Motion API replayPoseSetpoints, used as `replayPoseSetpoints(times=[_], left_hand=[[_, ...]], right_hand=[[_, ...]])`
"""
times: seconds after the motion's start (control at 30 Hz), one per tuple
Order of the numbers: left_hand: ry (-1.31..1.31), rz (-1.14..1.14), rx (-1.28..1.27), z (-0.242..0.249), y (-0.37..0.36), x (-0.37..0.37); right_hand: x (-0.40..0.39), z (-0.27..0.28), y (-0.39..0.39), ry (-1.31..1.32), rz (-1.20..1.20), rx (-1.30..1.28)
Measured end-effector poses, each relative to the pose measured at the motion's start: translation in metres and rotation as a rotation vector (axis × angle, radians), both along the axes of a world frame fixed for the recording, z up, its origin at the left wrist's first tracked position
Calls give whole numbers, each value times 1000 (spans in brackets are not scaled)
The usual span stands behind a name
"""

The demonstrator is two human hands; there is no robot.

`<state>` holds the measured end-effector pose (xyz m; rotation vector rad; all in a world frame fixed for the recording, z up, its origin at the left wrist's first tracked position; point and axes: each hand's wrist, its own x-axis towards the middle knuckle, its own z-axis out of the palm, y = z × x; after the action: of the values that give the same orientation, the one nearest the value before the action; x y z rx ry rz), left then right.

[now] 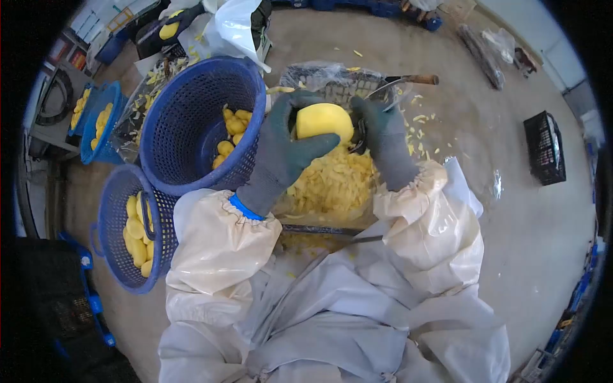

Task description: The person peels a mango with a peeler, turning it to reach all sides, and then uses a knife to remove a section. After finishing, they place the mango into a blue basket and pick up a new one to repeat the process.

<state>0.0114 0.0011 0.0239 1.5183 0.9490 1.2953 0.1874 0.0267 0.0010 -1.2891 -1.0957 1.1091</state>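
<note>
My left hand (290,143), in a grey-green glove, is closed around a large, smooth yellow fruit that looks like a mango (324,122). Just right of the fruit, my gloved right hand (382,134) is closed on a dark, curved tool that looks like a peeler (359,137); the fingers partly hide it. Both hands are above a plastic-lined crate (319,75) holding a heap of pale yellow peelings (335,185). A wooden-handled knife (418,79) lies at the crate's far right edge, beyond my right hand.
A big blue basket (163,115) with several yellow fruits stands against my left forearm. Nearer me is a smaller blue basket (112,255), also holding fruits. Scraps litter the floor right of the crate. A black crate (544,148) stands far right; a co-worker's gloved hand (153,38) is far left.
</note>
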Motion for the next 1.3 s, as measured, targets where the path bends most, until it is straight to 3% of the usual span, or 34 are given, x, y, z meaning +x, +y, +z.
replayPoseSetpoints(times=[0.1, 0.2, 0.23, 0.33, 0.37, 0.47, 0.53, 0.63, 0.7, 0.77, 0.87, 1.0, 1.07, 1.13, 1.17, 1.23, 1.3], left_hand=[[-26, 14, 53, -1, 0, 1], [29, -1, -30, -6, 1, -3], [67, -3, -70, -7, 2, -4], [233, -216, -244, -6, 6, -2], [-169, -412, -507, -19, 6, 0], [-42, -486, -668, -15, 6, 0], [2, -417, -650, -12, 4, 3], [168, -305, -537, -2, 6, 3], [226, -232, -443, -5, 8, 3], [198, -165, -371, -22, 7, 4], [148, -281, -396, -25, 6, 4], [380, -11, -11, -16, -6, 7], [379, 12, 143, -21, -5, 4], [430, 28, 107, -15, -4, 1], [452, 37, 80, -15, -6, 1], [490, 62, 112, -21, -3, 1], [546, 76, 168, -23, -2, 2]], right_hand=[[-2, -3, -16, 270, 431, -119], [-5, 4, -5, 335, 175, -211], [1, 6, 3, 190, 156, -136], [-4, 10, 11, 137, -8, 46], [-5, 11, 10, 74, 5, 62], [-6, 12, 7, -73, 13, 124], [-2, 11, 15, -123, -17, 195], [22, 39, 17, 33, -69, 119], [28, 37, 14, -257, 45, 374], [8, 59, -9, 142, 100, -2], [-12, 40, -16, -280, 109, 217], [32, 11, 35, -85, -188, 123], [45, 14, 33, 47, -232, 315], [43, 19, 35, -199, -228, 639], [39, 17, 32, -514, -202, 853], [8, 50, -10, -131, 48, 260], [9, 45, -3, -121, 1, 104]])
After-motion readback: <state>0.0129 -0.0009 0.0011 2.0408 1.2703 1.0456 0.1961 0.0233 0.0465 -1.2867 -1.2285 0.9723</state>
